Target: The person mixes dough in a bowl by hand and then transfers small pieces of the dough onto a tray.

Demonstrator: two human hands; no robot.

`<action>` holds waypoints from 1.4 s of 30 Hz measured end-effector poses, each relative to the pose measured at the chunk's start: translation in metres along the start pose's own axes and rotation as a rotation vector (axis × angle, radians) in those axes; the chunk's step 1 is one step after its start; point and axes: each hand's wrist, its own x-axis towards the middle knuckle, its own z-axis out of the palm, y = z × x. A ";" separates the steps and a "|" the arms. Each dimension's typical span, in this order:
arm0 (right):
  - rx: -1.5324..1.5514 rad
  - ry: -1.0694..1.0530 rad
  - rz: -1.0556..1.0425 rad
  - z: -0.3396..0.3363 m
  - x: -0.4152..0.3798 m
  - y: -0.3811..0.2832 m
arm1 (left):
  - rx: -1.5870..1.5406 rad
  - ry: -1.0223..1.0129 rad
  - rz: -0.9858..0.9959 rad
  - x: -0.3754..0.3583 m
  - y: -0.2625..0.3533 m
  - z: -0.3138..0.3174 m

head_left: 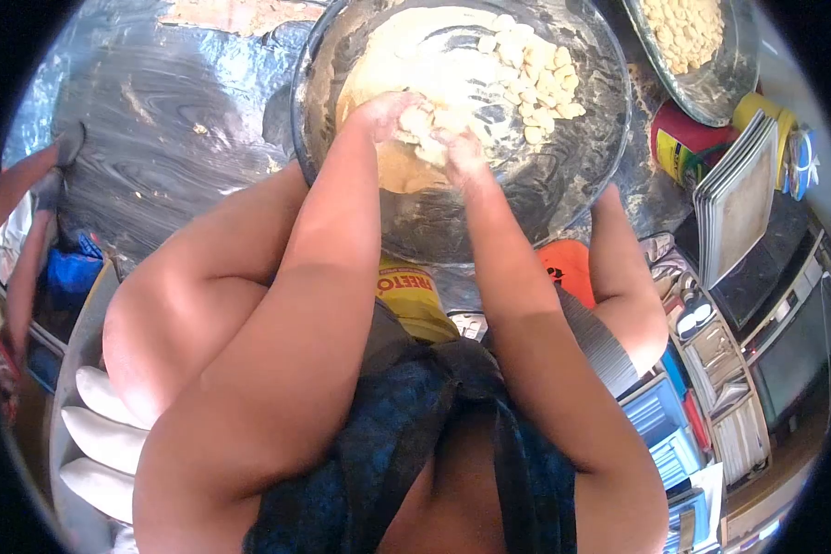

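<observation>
Both of my hands are inside a large dark basin (586, 175) dusted with flour. My left hand (390, 113) has its fingers wrapped round pale dough (425, 131) near the basin's middle. From the other side my right hand (462, 152) closes on the same dough. Tan flour (411, 175) lies beneath the hands, and paler flour spreads beyond them. Several small dough pieces (549, 78) are heaped at the basin's right side, apart from my hands.
A second basin (711, 115) at the upper right holds more pieces. Near it are a red container (683, 134), a yellow one (766, 115) and stacked panels (739, 198). A yellow bag (411, 295) lies below the large basin. Another person's limbs (28, 212) show at the far left.
</observation>
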 end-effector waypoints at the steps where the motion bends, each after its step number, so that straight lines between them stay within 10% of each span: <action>1: -0.007 -0.067 -0.085 0.002 0.004 -0.002 | -0.045 -0.034 0.011 -0.008 0.003 0.012; 4: -0.706 0.078 -0.456 0.022 0.008 -0.025 | -0.142 -0.070 0.055 -0.001 -0.002 0.013; 7: -0.906 0.168 -0.355 0.034 0.009 -0.047 | -0.313 -0.087 0.115 -0.014 0.007 0.015; 11: -0.607 -0.159 -0.527 0.040 0.008 -0.039 | -0.493 -0.150 0.291 -0.002 0.003 -0.007; 13: -0.090 -0.042 -0.506 0.025 0.005 -0.036 | -0.523 -0.158 0.302 0.002 0.000 -0.017; 16: -0.124 0.320 -0.385 -0.041 0.043 0.029 | -0.599 -0.201 0.325 -0.005 0.008 -0.012; 21: -0.820 0.482 0.262 -0.005 0.024 0.121 | -0.708 -0.177 0.396 -0.022 0.029 0.003; 24: -1.513 -0.098 0.010 0.033 0.065 0.133 | -0.769 -0.225 0.439 -0.024 0.030 -0.002; 29: -0.576 -0.157 -0.169 0.075 0.031 0.035 | -0.775 -0.489 0.488 -0.019 0.038 -0.020; 32: -0.352 -0.220 -0.142 0.043 0.045 -0.002 | -0.706 -0.287 0.535 -0.040 0.056 -0.003; 35: -0.763 -0.005 -0.042 0.003 0.072 -0.005 | -0.754 -0.290 0.577 -0.048 0.064 0.007; 38: -0.366 0.109 -0.265 0.015 0.043 -0.049 | -0.771 -0.286 0.613 -0.043 0.062 0.005; 42: -0.629 0.068 -0.169 0.030 0.030 -0.073 | -0.752 -0.128 0.507 -0.027 0.048 0.002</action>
